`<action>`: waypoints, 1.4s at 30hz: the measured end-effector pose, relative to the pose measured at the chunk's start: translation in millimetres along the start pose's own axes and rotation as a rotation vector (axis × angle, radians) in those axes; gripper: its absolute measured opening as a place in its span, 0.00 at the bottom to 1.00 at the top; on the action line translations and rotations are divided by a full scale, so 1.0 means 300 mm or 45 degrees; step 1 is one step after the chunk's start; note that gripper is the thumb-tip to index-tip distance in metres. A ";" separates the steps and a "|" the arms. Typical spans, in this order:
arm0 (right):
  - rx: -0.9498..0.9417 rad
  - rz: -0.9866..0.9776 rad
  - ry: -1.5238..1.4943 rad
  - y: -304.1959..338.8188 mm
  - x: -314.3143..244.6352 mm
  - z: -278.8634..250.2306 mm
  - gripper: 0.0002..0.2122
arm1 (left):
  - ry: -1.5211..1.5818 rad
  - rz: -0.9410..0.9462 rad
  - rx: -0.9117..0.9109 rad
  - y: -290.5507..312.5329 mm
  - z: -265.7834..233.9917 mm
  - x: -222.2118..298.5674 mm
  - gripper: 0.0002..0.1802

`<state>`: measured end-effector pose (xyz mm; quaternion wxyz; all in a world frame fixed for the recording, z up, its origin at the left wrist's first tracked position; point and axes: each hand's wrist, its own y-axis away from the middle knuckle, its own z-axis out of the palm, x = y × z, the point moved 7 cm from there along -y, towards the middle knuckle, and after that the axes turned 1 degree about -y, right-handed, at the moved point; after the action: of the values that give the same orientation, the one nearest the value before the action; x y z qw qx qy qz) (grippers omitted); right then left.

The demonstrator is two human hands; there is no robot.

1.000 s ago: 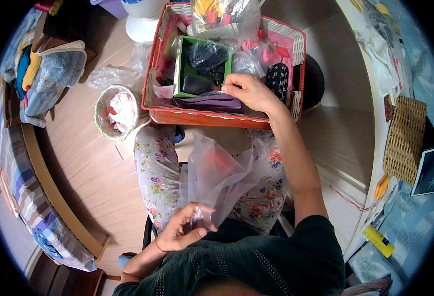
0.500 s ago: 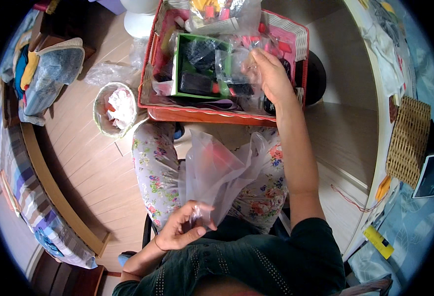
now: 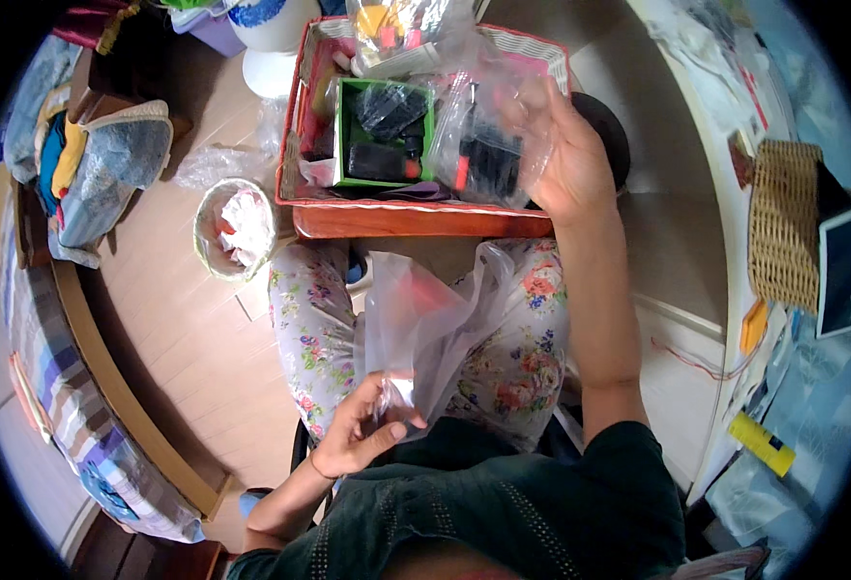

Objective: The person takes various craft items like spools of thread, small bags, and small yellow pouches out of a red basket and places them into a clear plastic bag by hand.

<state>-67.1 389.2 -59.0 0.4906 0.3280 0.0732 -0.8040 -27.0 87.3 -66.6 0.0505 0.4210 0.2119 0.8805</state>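
On my lap lies a frosted plastic bag [image 3: 416,319] with something red showing faintly through it. My left hand [image 3: 362,425] is closed on the bag's near end, thumb against the fingers. Over the right side of a red-and-white woven basket [image 3: 425,213], my right hand [image 3: 580,159] grips the edge of a clear plastic bag [image 3: 527,116]. Black items with a red tip show at this bag; I cannot tell whether all are inside it. Beside it in the basket sits a green box [image 3: 343,145] with a black bottle [image 3: 377,162] and a black wrapped bundle [image 3: 389,108].
Another clear bag with yellow and red items [image 3: 406,34] rests at the basket's far side. A waste bin [image 3: 203,246] with crumpled paper stands left of the basket, near loose clear plastic [image 3: 217,166]. To the right are a wicker basket [image 3: 783,227] and a yellow packet [image 3: 762,445].
My right hand has moved right and slightly nearer, and the clear bag now spreads over the basket's right side beside black items. My left hand keeps its hold. The view has shifted slightly.
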 end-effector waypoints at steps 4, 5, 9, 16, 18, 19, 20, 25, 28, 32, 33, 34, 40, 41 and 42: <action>-0.118 -0.063 0.070 0.142 -0.076 0.183 0.13 | -0.054 0.062 0.037 0.021 0.023 -0.011 0.26; -0.222 -0.067 0.068 0.177 -0.088 0.233 0.13 | -0.075 0.073 0.029 0.026 0.033 -0.013 0.26; -0.271 -0.105 0.152 0.310 -0.129 0.349 0.14 | -0.190 0.184 0.131 0.038 0.062 0.003 0.29; -0.412 -0.142 0.148 0.497 -0.162 0.475 0.12 | -0.247 0.174 0.021 0.073 0.108 0.007 0.24; -0.426 -0.141 0.131 0.539 -0.162 0.501 0.12 | -0.211 0.185 -0.005 0.080 0.118 -0.001 0.24; -0.429 -0.157 0.115 0.556 -0.161 0.511 0.12 | -0.217 0.196 -0.012 0.085 0.123 0.000 0.24; -0.430 -0.172 0.099 0.570 -0.162 0.518 0.12 | -0.233 0.198 -0.018 0.088 0.129 -0.001 0.24; -0.468 -0.186 0.180 0.622 -0.168 0.541 0.11 | -0.266 0.221 -0.040 0.099 0.153 -0.003 0.24; -0.362 -0.224 0.194 0.616 -0.137 0.510 0.10 | -0.292 0.226 -0.031 0.099 0.148 -0.006 0.25; -0.153 0.089 0.326 0.595 0.058 0.359 0.07 | -0.210 0.345 0.039 0.090 0.105 -0.011 0.25; -0.289 0.150 0.466 0.596 0.131 0.328 0.07 | -0.223 0.447 0.069 0.094 0.098 0.000 0.25; -0.285 0.210 0.487 0.608 0.193 0.293 0.08 | -0.180 0.524 0.142 0.095 0.099 0.017 0.15; -0.218 0.226 0.541 0.642 0.292 0.205 0.12 | -0.196 0.372 0.307 0.091 0.056 -0.012 0.04; -0.227 0.240 0.542 0.642 0.303 0.193 0.12 | -0.208 0.396 0.312 0.090 0.055 -0.006 0.03; -0.252 0.231 0.549 0.643 0.314 0.181 0.14 | -0.200 0.398 0.326 0.092 0.049 -0.006 0.03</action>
<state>40.9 197.5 -34.1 0.5634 0.4475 0.2248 -0.6571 -12.2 66.6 -48.4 -0.1242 0.5191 0.2497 0.8079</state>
